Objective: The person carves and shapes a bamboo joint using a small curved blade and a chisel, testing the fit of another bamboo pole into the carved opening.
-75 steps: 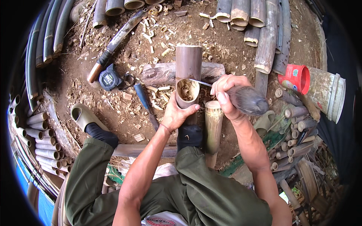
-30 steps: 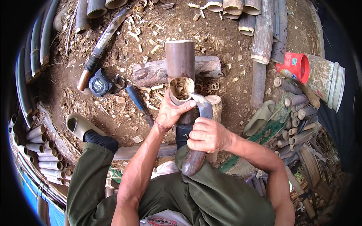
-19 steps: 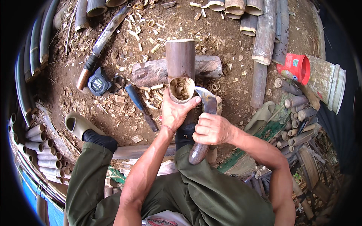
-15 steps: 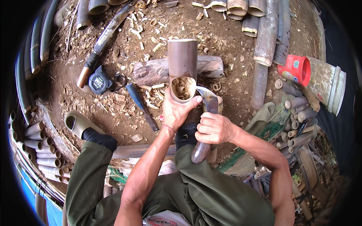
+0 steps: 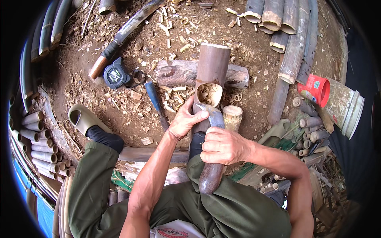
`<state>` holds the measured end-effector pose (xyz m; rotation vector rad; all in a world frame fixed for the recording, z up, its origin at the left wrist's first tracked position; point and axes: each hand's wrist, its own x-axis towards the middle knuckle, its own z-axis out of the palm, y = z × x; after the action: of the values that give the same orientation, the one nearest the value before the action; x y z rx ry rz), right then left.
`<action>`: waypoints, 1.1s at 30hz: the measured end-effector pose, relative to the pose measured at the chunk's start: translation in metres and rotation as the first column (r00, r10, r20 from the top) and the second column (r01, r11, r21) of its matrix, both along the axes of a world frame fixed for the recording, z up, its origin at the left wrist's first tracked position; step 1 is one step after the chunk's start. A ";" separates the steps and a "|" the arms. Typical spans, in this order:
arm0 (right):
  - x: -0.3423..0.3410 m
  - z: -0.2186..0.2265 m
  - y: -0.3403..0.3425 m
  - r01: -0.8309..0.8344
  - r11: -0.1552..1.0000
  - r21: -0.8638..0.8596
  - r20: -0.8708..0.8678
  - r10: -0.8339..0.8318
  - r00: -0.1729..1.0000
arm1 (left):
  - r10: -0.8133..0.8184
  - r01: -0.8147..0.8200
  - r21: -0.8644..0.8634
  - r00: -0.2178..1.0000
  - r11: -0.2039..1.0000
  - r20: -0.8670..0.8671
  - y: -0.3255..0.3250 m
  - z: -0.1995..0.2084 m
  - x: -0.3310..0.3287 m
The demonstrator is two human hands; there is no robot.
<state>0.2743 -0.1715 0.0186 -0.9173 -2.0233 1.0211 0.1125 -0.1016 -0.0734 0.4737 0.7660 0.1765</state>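
A brown bamboo tube [image 5: 213, 63] rests across a short log [image 5: 174, 73], leaning toward me. Its wall has a rounded opening, with pale curled shavings [image 5: 209, 95] inside. My left hand [image 5: 186, 121] grips the tube just below this opening, thumb stretched toward the blade. In my right hand [image 5: 224, 146], the fingers wrap round the thick dark handle of a curved knife [image 5: 210, 178]. The knife's hooked tip lies at the opening's lower edge, close to my left thumb. Beside the tube, on the right, stands a pale cut bamboo piece [image 5: 232, 115].
To the left lie a long machete [image 5: 131, 29], a tape measure [image 5: 116, 73] and a blue-handled tool [image 5: 154, 97]. Bamboo tubes are piled at far right [image 5: 291, 47] and far left [image 5: 43, 156]. A red container [image 5: 313, 89] and a dirty white bucket [image 5: 345, 105] lie at right.
The knife's tip has gone from the right side of the opening to its lower edge. My right hand is lower, nearer my body. The whole view has shifted slightly.
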 end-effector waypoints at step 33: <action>0.077 0.021 -0.087 0.815 0.561 -0.144 0.831 -0.378 0.407 | -0.609 0.820 0.530 0.538 0.216 -0.583 0.025 0.122 0.017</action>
<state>0.3509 -0.2588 0.0399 -2.5572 -1.5797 0.8092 0.1300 -0.0762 0.0485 1.7130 0.5944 -0.5219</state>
